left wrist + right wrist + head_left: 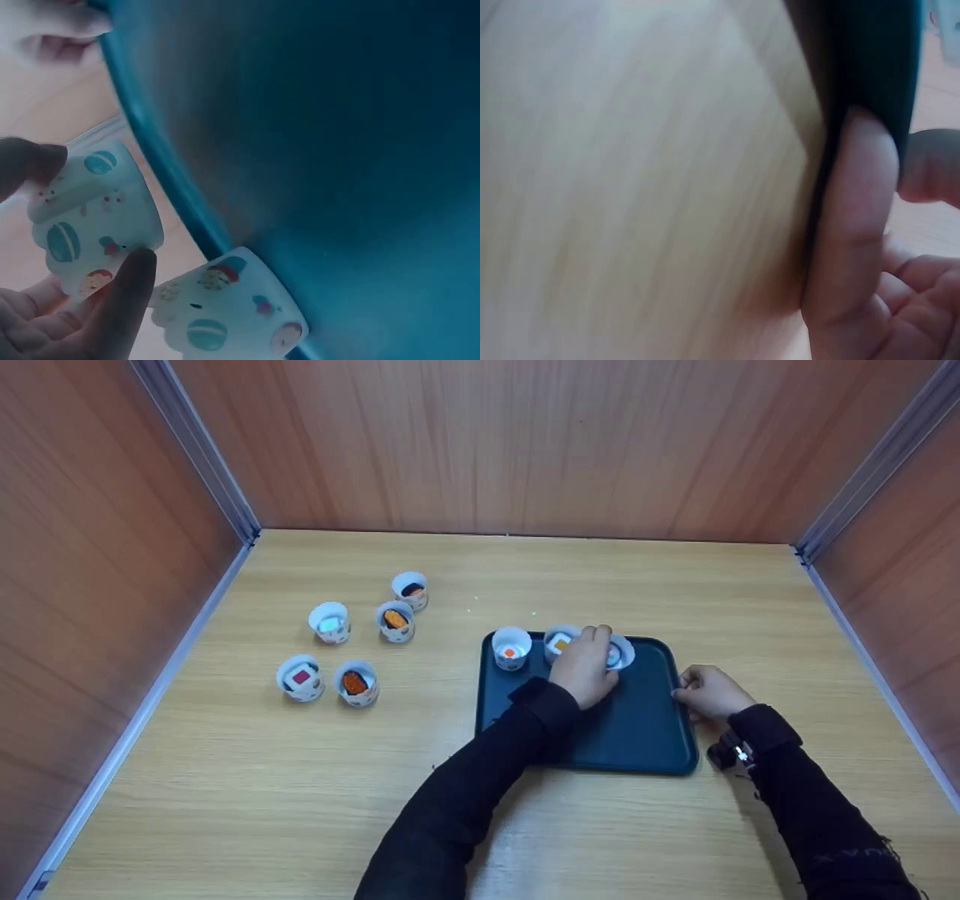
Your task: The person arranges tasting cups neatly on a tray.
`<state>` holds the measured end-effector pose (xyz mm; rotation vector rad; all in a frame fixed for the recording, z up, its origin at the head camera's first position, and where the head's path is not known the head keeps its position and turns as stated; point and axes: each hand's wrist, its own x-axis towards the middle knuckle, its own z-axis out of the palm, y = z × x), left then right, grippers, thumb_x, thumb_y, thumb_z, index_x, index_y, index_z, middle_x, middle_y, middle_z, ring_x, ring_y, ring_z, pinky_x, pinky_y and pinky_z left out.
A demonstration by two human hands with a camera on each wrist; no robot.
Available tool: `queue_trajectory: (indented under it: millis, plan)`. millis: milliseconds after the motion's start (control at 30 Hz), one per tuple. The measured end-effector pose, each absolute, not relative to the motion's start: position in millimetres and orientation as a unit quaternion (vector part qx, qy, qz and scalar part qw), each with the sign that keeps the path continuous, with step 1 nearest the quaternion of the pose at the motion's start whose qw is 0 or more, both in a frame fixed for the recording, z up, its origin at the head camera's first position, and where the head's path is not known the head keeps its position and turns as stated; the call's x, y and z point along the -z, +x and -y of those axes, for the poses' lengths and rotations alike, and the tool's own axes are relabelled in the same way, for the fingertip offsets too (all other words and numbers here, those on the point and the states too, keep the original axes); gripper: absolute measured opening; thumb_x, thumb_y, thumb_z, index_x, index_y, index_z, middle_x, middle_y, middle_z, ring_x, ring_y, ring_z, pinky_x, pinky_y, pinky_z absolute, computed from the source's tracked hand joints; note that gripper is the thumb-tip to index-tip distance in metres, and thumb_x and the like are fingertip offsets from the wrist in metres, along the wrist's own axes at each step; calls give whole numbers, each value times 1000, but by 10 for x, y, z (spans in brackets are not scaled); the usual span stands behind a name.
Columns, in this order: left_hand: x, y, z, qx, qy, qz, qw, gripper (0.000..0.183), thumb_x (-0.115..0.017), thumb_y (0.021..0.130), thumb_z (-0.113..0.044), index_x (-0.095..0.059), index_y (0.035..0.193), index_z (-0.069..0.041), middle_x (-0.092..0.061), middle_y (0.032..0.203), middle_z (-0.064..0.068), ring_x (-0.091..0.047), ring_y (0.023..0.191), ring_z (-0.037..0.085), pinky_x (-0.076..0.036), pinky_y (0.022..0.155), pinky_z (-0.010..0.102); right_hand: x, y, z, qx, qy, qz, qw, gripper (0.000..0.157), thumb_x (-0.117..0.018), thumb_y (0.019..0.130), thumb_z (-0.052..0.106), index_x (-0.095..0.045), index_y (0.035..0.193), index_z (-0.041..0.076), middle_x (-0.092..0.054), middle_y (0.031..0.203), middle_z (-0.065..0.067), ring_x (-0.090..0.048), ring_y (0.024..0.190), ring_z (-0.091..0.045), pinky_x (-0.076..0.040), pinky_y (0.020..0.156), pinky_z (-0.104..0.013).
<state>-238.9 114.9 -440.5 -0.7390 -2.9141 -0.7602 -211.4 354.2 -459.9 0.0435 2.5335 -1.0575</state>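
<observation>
Left hand (587,669) has a cup (97,221) pinched between thumb and fingers, up by the far edge of the dark tray (630,731). Can't tell if its base is touching the tray or just above. Right hand (712,692) is gripping the tray's right rim, thumb on one side and finger on the other.

Two more cups stand along that far edge — one with a yellow-and-white piece (559,643) just beside the left hand, one with a small orange bit (510,652) further left.

Off to the left of the tray, on the table (225,810), there's a loose bunch of five cups (361,699) — fillings are orange, orange-red, red-and-white, pale, and dark with orange. Wood-look walls (525,442) around it all.
</observation>
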Motion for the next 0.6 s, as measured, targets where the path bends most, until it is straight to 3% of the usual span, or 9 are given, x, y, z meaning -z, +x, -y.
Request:
queue_trajectory:
  millis: [267, 600]
  plan:
    - [4420, -2355, -1275, 202, -219, 954, 38, 49, -66, 91, -28, -49, 133, -10, -59, 122, 6, -62, 99, 17, -55, 78, 28, 4616, -2109, -3550, 392, 17, -898, 198, 18, -55, 96, 10, -48, 103, -6, -50, 84, -3, -58, 65, -8, -55, 59, -24]
    - [4511, -2431, -1404, 189, -196, 962, 35, 49, -59, 97, -32, -47, 136, -5, -59, 123, 8, -65, 95, 16, -54, 80, 24, 4600, -2109, -3535, 390, 25, -899, 197, 17, -55, 96, 11, -47, 102, -4, -48, 87, -4, -55, 69, -10, -54, 60, -24]
